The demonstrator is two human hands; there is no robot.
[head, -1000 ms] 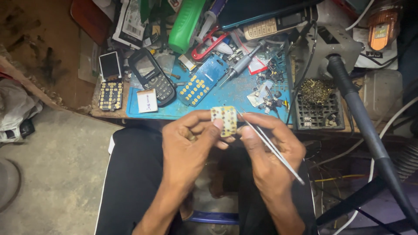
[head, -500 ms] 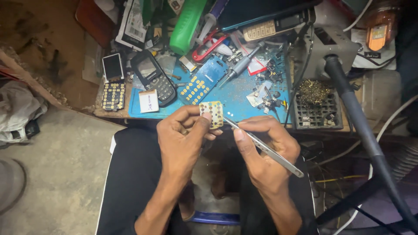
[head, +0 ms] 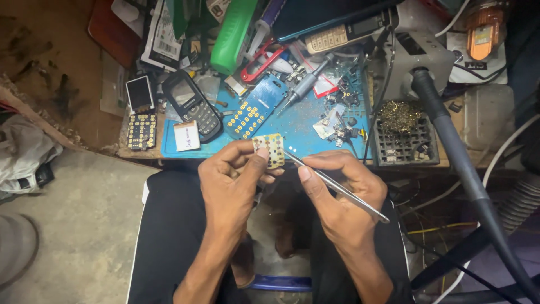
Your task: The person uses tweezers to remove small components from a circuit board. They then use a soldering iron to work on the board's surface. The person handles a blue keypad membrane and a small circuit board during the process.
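My left hand point(head: 232, 181) pinches a small pale keypad sheet point(head: 270, 148) with gold contact dots between thumb and fingers, just in front of the bench edge. In my right hand point(head: 333, 194) are metal tweezers point(head: 337, 187), whose tip touches the right edge of the sheet. Both hands hover over my lap in dark trousers.
A blue work mat point(head: 298, 126) carries a blue phone circuit board point(head: 256, 107), a black keypad phone point(head: 191, 105), a screwdriver point(head: 304, 85) and several loose small parts. At the left lies another board with a screen point(head: 140, 112). A black tray with brass wool point(head: 402, 132) and a black arm point(head: 461, 163) stand at the right.
Both hands have stayed in front of the bench edge with the keypad sheet. The tweezers' tip now sits at the sheet's right edge.
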